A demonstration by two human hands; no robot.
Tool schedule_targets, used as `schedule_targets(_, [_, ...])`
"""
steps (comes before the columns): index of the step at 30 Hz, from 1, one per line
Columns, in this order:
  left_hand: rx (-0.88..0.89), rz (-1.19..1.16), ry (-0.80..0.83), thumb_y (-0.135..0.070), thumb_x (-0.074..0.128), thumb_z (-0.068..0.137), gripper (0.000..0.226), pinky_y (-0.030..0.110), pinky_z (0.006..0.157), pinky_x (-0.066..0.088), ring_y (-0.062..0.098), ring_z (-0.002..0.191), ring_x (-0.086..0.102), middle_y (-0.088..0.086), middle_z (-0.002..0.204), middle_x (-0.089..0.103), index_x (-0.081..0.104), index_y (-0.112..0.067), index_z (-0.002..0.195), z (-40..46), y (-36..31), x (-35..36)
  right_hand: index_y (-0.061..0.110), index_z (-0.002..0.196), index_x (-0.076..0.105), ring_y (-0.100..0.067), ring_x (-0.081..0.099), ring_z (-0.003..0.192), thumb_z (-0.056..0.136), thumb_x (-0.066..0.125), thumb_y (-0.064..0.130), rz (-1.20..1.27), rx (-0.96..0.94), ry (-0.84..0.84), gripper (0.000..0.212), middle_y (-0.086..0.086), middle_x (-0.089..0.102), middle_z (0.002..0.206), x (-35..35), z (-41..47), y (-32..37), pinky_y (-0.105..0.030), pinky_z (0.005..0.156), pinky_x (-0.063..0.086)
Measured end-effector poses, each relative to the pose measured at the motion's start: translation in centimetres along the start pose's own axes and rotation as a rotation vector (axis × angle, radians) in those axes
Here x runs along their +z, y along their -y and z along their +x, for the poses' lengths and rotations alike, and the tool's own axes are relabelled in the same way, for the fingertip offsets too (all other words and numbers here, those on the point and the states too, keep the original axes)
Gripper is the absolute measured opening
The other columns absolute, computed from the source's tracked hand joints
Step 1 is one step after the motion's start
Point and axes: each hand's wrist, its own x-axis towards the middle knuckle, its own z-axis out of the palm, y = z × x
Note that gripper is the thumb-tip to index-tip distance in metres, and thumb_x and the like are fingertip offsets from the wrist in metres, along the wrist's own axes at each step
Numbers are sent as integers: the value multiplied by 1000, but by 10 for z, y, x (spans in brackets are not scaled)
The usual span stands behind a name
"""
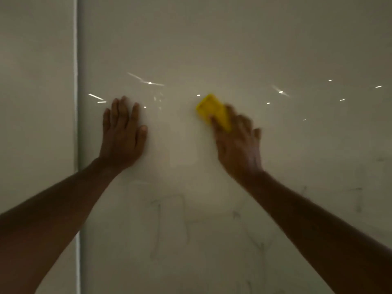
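Note:
A glossy whitish board [233,49] fills most of the view, with small light reflections across its middle. My left hand [122,134] lies flat on it with straight fingers, near its left edge. My right hand [237,141] holds a yellow block-shaped eraser or sponge [213,110] against the board, thumb on its near side; this hand is blurred by motion. Faint grey pen marks [167,219] show on the lower part of the board, below both hands.
A pale vertical frame strip [76,81] marks the board's left edge, with plain wall [36,102] beyond it. More faint marks [358,200] sit at the lower right. The scene is dim.

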Motion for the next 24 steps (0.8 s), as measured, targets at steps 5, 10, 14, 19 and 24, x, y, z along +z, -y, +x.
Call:
schedule_targets(5, [17,-35,-18,-31,36,109,63,65,127,18,57,155,22,38,165,27,36,5,160,-15,6,5,38,140,57,-33,50,124,104,40,18,168,-640,332,44,-5,52,151,21,-157,74,-41,87,51])
schedule_targets(10, [49,-59,-25,-28,37,109,62,63,129,17,56,156,21,37,166,26,34,7,160,-30,10,12,36,138,59,-34,64,117,102,50,18,176,-740,321,42,-4,56,148,21,-148,70,-39,87,49])
schedule_targets(14, [53,-67,-49,-25,37,109,60,64,128,21,57,155,24,39,165,28,36,9,158,-38,11,15,42,144,48,-35,48,119,94,66,22,34,-158,118,56,-3,40,154,22,-71,60,-39,80,29])
schedule_targets(19, [59,-86,-25,-22,40,109,60,63,129,17,57,156,21,38,166,25,33,8,160,-45,11,13,36,137,60,-37,51,122,87,63,13,182,-457,284,55,-8,51,151,27,-142,109,-42,88,40])
schedule_targets(24, [55,-93,-18,-23,39,109,61,64,129,16,58,156,20,39,166,25,32,8,160,-47,10,12,38,130,66,-34,65,117,90,42,18,221,-772,497,51,-1,61,142,12,-197,101,-45,93,54])
